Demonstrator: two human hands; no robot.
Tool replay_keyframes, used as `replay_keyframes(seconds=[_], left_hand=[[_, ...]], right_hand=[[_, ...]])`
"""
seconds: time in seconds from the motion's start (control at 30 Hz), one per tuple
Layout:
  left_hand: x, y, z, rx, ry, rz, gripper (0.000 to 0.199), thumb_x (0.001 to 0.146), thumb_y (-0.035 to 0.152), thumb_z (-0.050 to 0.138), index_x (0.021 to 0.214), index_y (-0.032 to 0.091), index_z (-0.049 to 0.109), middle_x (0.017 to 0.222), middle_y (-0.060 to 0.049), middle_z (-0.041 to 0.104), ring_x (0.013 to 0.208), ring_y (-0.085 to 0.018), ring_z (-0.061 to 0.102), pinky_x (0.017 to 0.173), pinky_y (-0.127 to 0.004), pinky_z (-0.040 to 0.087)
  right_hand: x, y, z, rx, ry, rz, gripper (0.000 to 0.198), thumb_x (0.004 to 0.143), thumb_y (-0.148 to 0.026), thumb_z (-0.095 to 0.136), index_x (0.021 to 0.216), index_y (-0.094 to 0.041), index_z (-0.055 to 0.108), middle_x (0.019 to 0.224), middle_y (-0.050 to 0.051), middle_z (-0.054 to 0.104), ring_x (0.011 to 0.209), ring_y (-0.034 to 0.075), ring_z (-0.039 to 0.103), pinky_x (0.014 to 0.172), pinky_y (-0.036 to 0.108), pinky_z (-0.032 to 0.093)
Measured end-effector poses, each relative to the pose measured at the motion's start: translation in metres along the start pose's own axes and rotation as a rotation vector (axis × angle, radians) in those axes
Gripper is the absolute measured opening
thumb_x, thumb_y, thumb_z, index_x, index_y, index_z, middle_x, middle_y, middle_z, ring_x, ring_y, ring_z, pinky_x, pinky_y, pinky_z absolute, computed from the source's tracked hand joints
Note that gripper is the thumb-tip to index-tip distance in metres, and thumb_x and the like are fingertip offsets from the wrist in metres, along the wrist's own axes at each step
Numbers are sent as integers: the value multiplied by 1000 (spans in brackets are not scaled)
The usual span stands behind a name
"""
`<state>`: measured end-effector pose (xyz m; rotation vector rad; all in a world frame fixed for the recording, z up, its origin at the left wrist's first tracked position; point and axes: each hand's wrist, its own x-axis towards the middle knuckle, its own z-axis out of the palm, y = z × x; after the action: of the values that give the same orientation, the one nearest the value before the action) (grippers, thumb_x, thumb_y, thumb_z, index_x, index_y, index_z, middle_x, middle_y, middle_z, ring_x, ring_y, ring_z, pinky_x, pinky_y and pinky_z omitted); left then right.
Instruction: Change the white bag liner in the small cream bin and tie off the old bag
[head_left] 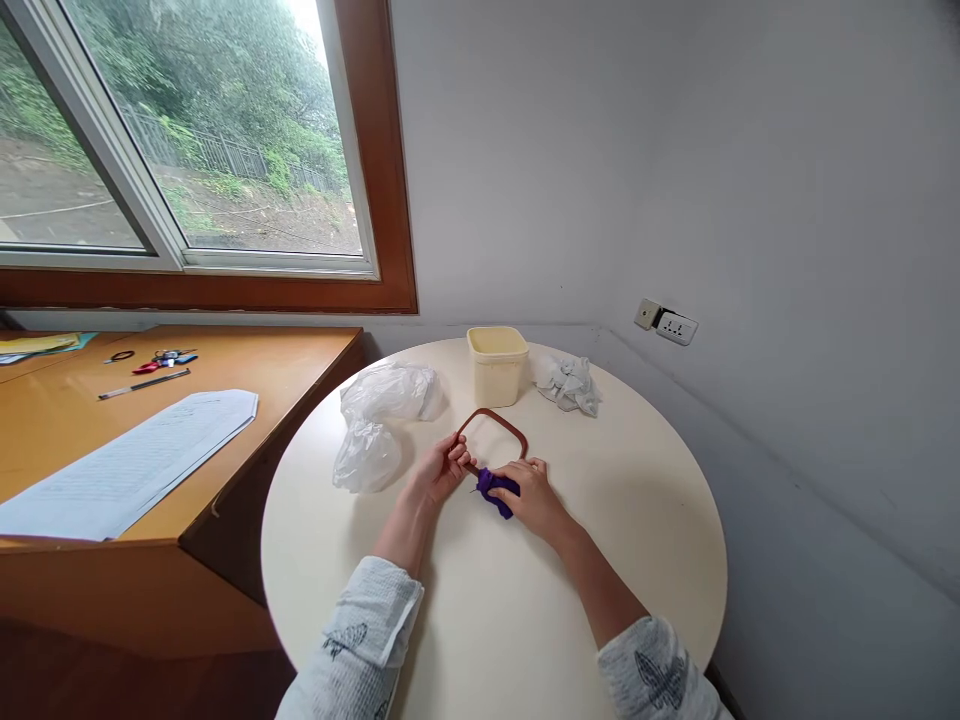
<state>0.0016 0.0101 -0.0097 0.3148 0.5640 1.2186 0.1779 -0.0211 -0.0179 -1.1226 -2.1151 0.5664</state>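
Observation:
My left hand (444,470) is closed around the left side of a brown, rounded-square frame (489,412), which is tilted up over the round table. A bunched purple cloth (495,492) is under the fingers of my right hand (534,495), at the frame's near side. The right fingers are bent and pressed on the cloth, hiding part of the frame's near right corner. A cream square container (498,375) stands upright and open-topped just beyond the frame.
Crumpled clear plastic bags (390,392) lie on the left of the white round table (637,520). A crumpled grey-white bag (570,384) rests right of the container. The wooden desk (300,350) at left holds papers (142,460), a pen (144,384) and keys (166,360).

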Motion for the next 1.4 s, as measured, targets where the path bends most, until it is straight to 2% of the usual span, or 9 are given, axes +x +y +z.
replay_keyframes(seconds=[0.2,0.47,0.63,0.8,0.93,1.07,1.23,1.33,1.4], left_hand=[[3,12,-10,-27,41,-25,28,93,15,28,69,14,44,41,11,17,28,-3,23,32,-14,27],[-4,22,-16,-51,-3,-128,28,93,16,28,72,11,45,43,11,16,28,-2,24,29,-12,24],[-3,17,-10,-62,-22,-98,29,94,22,29,77,9,49,45,8,28,35,-3,34,38,-13,37],[-1,7,-4,-1,-21,-111,28,93,24,32,79,9,52,51,3,40,46,-8,45,52,-23,47],[1,6,-6,27,-20,-132,29,93,24,32,74,11,50,48,6,31,39,-6,35,40,-18,37],[2,11,-9,34,1,-130,31,94,25,30,72,12,48,47,9,20,34,-4,24,33,-14,22],[3,15,-11,46,21,-113,28,93,26,32,75,12,48,49,10,13,33,-3,19,32,-14,15],[2,15,-11,47,27,-102,27,93,26,32,76,12,49,49,10,12,33,-3,18,32,-14,15],[3,14,-12,44,30,-95,27,93,26,33,76,13,49,49,10,11,33,-3,18,31,-14,15]], right_hand=[[-3,-2,-5,34,-59,-56,14,75,-23,62,88,-27,65,93,-2,67,98,17,55,96,40,19],[-2,7,-16,-4,-97,-6,14,77,-22,56,86,-27,64,93,-1,68,97,17,56,97,40,18],[0,15,-14,-8,-55,18,16,75,-18,56,85,-26,65,91,-2,68,94,18,56,90,35,29],[2,19,-10,-22,3,21,15,74,-19,58,85,-25,66,87,-1,69,86,18,57,80,30,37],[3,21,-8,-18,8,-3,13,73,-20,59,84,-24,66,85,-1,69,83,17,57,80,30,37],[2,21,-8,-79,23,-12,10,74,-21,61,81,-25,66,83,-1,68,91,18,56,92,38,28],[1,21,-9,-208,110,-9,9,68,-30,69,75,-26,66,116,2,57,116,24,42,100,48,17],[1,23,-8,-205,158,30,13,63,-32,72,73,-25,66,127,3,48,121,27,35,99,48,22],[2,25,-7,-129,151,59,16,61,-30,72,75,-24,65,124,5,48,118,26,39,97,44,29]])
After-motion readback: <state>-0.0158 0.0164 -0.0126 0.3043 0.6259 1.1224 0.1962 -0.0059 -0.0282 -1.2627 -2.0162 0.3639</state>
